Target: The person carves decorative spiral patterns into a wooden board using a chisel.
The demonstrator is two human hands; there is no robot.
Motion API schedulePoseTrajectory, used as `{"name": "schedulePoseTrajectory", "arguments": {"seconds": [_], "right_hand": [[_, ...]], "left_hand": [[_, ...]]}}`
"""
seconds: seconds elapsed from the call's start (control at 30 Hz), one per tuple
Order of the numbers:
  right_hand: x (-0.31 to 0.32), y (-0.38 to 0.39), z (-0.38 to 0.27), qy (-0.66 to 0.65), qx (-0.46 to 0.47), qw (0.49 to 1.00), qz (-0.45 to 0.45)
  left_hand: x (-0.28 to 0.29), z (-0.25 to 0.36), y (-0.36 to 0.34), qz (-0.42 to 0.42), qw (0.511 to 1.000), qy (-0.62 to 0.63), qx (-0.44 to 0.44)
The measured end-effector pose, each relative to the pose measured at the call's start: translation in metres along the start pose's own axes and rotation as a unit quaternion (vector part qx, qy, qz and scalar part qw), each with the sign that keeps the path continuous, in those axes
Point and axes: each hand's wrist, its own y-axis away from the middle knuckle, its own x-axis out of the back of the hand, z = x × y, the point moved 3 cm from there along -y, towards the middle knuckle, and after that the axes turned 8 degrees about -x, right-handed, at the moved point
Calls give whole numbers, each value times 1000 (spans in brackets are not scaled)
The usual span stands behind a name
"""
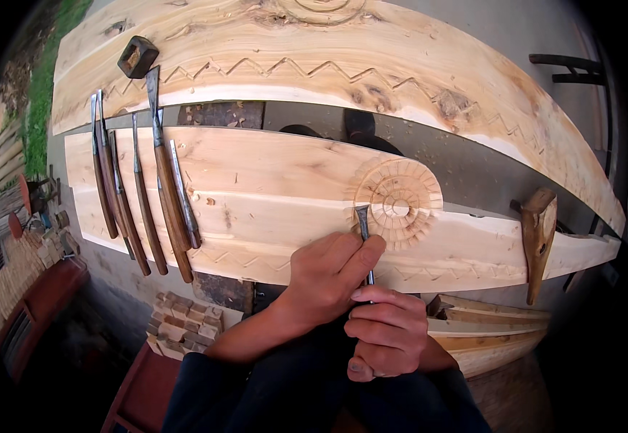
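Chisel: the chisel [364, 225] you hold is over the near plank [270, 169], right of the plank's middle, its blade at the left rim of the carved rosette [407, 189]; you cannot tell from here whether the edge touches the wood.
Direction: the blade points away from you, toward the plank's far edge, leaning slightly left; the handle end points back toward you.
Long axis: roughly crosswise to the plank's length.
Left hand: the fingers of your left hand [337, 265] are clasped around the chisel's shaft, close behind the blade.
Right hand: your right hand [387, 330] has its fingers wrapped around the handle, just beyond the near edge in this view.
Plank surface: pale and grained, with a zigzag line along the near edge; its left end is broad, its right end tapers.
Tool row: several wooden-handled chisels [149, 216] lie side by side near the left end, handles toward you.
Mallet: a wooden mallet [539, 224] lies across the tapering right part.
Far plank: a second carved plank [256, 43] carries a dark, square, hollow block [135, 68] near its left end.
Room: grey floor [472, 184] below, small wooden blocks [180, 328] stacked at lower left, grass [58, 61] at far left.
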Motion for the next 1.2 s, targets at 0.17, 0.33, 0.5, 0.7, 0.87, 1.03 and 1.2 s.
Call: {"name": "schedulePoseTrajectory", "arguments": {"seconds": [0.17,0.33,0.5,0.7,0.87,1.03,1.2], "right_hand": [[-17,-13,-8,27,5,999,20],[-6,-23,-10,8,-7,1000,-17],[-16,-13,-13,55,36,996,-62],[-14,-14,-13,16,32,998,-50],[-7,-10,-11,-20,2,1000,-9],[-5,-9,-9,-29,-4,1000,-10],[-4,-8,-10,-33,-17,999,-11]], "left_hand": [[2,-3,3,-2,1000,14,16],[2,-7,6,-7,999,41,20],[4,0,8,57,998,-14,1],[6,-1,12,88,996,-21,15],[5,0,9,14,1000,2,-22],[1,-1,9,18,999,-9,-27],[0,0,7,5,999,-21,-32]]}}
